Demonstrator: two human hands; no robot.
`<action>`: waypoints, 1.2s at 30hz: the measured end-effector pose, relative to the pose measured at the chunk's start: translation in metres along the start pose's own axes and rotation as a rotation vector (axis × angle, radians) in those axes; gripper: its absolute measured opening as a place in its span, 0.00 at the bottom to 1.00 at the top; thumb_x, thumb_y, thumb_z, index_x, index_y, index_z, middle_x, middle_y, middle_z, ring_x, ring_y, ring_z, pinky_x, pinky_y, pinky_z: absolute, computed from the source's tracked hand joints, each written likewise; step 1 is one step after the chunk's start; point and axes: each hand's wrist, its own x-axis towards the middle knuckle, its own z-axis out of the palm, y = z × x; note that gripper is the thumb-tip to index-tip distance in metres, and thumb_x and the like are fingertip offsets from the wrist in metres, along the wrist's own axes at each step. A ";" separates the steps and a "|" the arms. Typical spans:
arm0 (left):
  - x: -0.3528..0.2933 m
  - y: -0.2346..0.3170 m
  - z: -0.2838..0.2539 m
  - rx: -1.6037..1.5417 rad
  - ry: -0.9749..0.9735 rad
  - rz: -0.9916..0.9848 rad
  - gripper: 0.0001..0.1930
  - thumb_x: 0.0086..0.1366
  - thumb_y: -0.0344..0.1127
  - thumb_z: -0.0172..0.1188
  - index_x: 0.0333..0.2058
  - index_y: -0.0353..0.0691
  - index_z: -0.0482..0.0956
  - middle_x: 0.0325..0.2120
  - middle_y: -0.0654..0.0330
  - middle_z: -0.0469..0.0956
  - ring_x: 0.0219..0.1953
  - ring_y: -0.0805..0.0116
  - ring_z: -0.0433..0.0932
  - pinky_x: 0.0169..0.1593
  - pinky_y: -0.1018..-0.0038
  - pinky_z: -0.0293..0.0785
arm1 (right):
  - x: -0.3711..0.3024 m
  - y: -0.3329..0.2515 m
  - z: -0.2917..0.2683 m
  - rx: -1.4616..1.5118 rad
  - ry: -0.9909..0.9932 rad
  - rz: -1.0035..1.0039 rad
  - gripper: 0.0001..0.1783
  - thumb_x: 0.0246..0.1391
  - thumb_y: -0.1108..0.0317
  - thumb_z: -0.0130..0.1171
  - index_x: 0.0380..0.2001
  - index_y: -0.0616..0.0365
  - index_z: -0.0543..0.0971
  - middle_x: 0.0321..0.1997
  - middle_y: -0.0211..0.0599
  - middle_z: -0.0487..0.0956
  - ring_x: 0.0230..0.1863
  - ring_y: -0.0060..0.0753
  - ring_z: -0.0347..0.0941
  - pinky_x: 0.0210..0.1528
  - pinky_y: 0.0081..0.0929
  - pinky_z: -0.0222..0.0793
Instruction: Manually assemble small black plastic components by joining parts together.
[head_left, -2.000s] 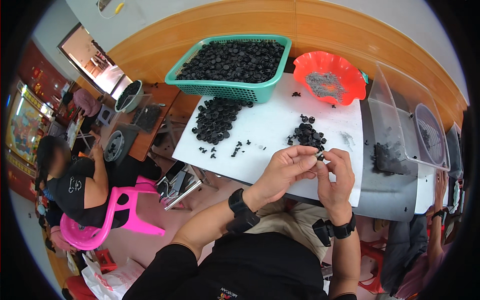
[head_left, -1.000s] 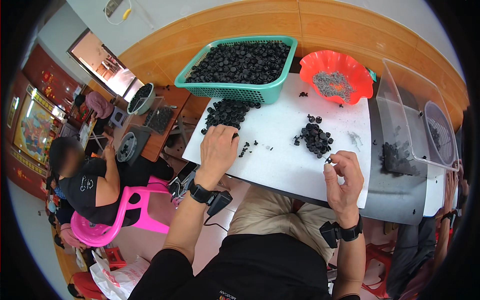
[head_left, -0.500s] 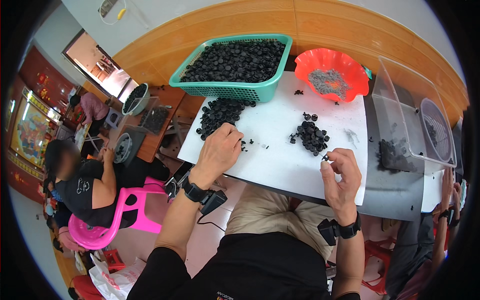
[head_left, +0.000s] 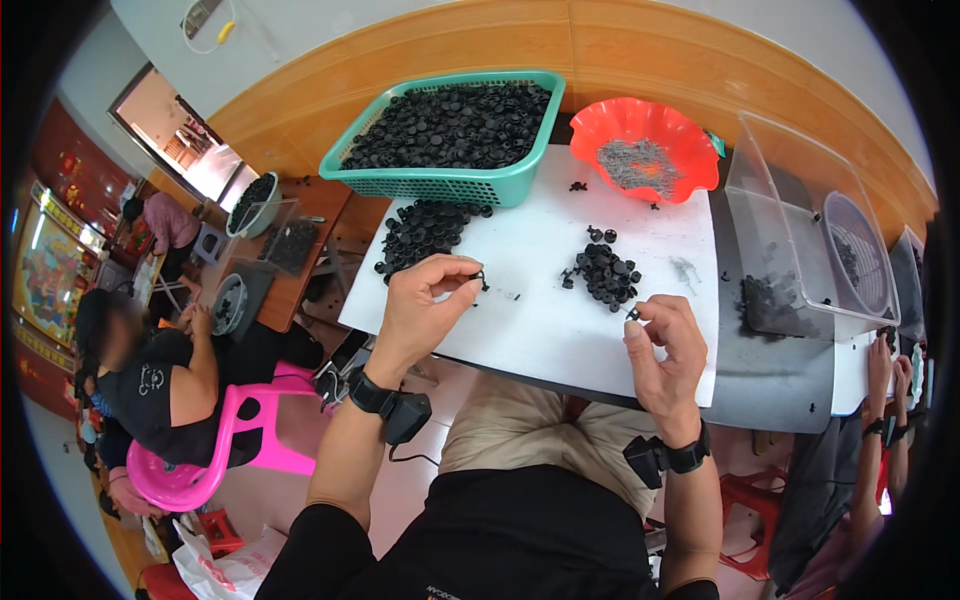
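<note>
Between the thumb and forefinger of my left hand (head_left: 425, 305) is a small black plastic part (head_left: 483, 281), raised over the white board (head_left: 530, 240). My right hand (head_left: 668, 355) pinches another small black piece (head_left: 632, 314), from which a thin pin seems to stick out. Just beyond my right fingertips lies a small pile of black pieces (head_left: 608, 277). A larger heap of round black caps (head_left: 425, 237) sits past my left hand, in front of a green basket (head_left: 450, 185) filled with similar caps. A red scalloped bowl (head_left: 690, 130) holds many thin grey pins (head_left: 640, 165).
A clear plastic bin (head_left: 780, 230) with a purple round basket (head_left: 858, 255) stands to the right. Beside it, another person's hands (head_left: 885, 370) are at the table. On the left, a person sits on a pink chair (head_left: 235, 430) by a brown table (head_left: 285, 300) with bowls.
My left hand has come up from the board by the heap and now pinches a small black part. My right hand keeps its pinch. The whole view has shifted slightly.
</note>
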 end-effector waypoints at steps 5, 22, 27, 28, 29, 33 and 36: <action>-0.010 0.004 0.017 -0.484 -0.053 -0.177 0.11 0.66 0.24 0.63 0.47 0.29 0.81 0.42 0.52 0.83 0.43 0.66 0.84 0.50 0.70 0.82 | 0.000 0.000 0.001 0.003 0.003 -0.002 0.11 0.56 0.79 0.64 0.43 0.66 0.78 0.41 0.43 0.77 0.25 0.24 0.73 0.29 0.20 0.73; -0.025 0.014 0.064 -1.243 -0.206 -0.581 0.12 0.72 0.34 0.59 0.49 0.35 0.78 0.45 0.53 0.82 0.41 0.73 0.84 0.50 0.77 0.84 | 0.005 -0.017 0.012 0.030 -0.063 -0.080 0.14 0.54 0.78 0.67 0.44 0.63 0.78 0.42 0.45 0.78 0.24 0.31 0.77 0.25 0.24 0.74; -0.027 0.013 0.070 -1.322 -0.229 -0.615 0.13 0.73 0.36 0.58 0.49 0.34 0.78 0.45 0.54 0.82 0.41 0.73 0.84 0.49 0.77 0.84 | 0.007 -0.021 0.019 0.040 -0.087 -0.096 0.14 0.54 0.77 0.67 0.44 0.62 0.77 0.42 0.43 0.78 0.24 0.33 0.77 0.24 0.27 0.74; -0.027 0.013 0.070 -1.335 -0.237 -0.618 0.13 0.73 0.36 0.57 0.49 0.34 0.78 0.44 0.54 0.82 0.41 0.73 0.84 0.49 0.77 0.84 | 0.007 -0.021 0.020 0.044 -0.100 -0.094 0.14 0.54 0.77 0.67 0.43 0.61 0.77 0.42 0.42 0.78 0.25 0.33 0.77 0.24 0.27 0.73; -0.028 0.013 0.071 -1.334 -0.238 -0.620 0.13 0.73 0.36 0.57 0.49 0.34 0.78 0.44 0.54 0.82 0.41 0.73 0.84 0.49 0.77 0.84 | 0.006 -0.021 0.021 0.044 -0.099 -0.093 0.14 0.54 0.77 0.67 0.43 0.61 0.77 0.42 0.42 0.78 0.25 0.33 0.77 0.24 0.27 0.73; -0.029 0.014 0.073 -1.326 -0.234 -0.627 0.12 0.73 0.36 0.58 0.49 0.35 0.78 0.44 0.56 0.82 0.41 0.73 0.83 0.49 0.76 0.83 | 0.005 -0.020 0.024 0.009 -0.142 -0.093 0.14 0.54 0.75 0.66 0.44 0.60 0.77 0.41 0.40 0.77 0.24 0.35 0.77 0.23 0.29 0.73; -0.030 0.015 0.074 -1.307 -0.235 -0.625 0.12 0.73 0.36 0.59 0.49 0.35 0.78 0.43 0.58 0.83 0.41 0.74 0.82 0.49 0.75 0.83 | 0.005 -0.020 0.025 -0.012 -0.156 -0.084 0.14 0.55 0.74 0.66 0.44 0.59 0.76 0.41 0.40 0.77 0.24 0.37 0.76 0.23 0.30 0.72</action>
